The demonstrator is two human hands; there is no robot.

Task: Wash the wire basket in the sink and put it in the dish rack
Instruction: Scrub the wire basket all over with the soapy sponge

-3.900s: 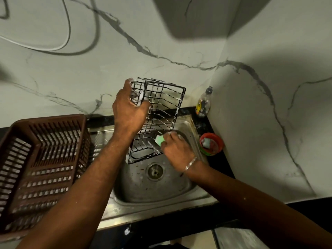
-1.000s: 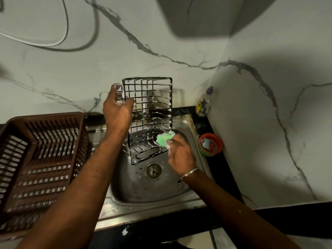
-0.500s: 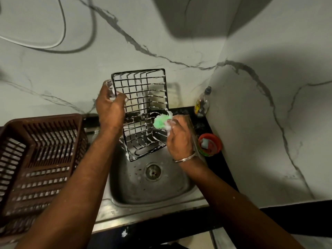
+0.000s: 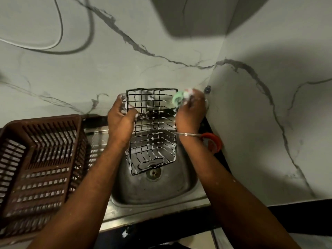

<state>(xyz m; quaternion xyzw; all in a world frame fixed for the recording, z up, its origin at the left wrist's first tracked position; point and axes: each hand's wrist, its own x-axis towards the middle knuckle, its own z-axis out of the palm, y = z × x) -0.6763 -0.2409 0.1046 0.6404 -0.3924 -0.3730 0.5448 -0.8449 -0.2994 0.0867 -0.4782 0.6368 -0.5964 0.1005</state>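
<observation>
While basket (image 4: 152,133) hangs, hands (image 4: 122,121) (image 4: 190,114) flank it.

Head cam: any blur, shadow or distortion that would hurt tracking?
Head view: dim, a large soft shadow high on the wall. Head view: motion blur smears the right hand and green sponge at a top corner of the wire basket. Head view: wide-angle stretch warps the dish rack at left.

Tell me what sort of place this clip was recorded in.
Probably a home kitchen: a steel sink set in a dark counter, a brown dish rack beside it, and a soapy wire basket held over the sink.
</observation>
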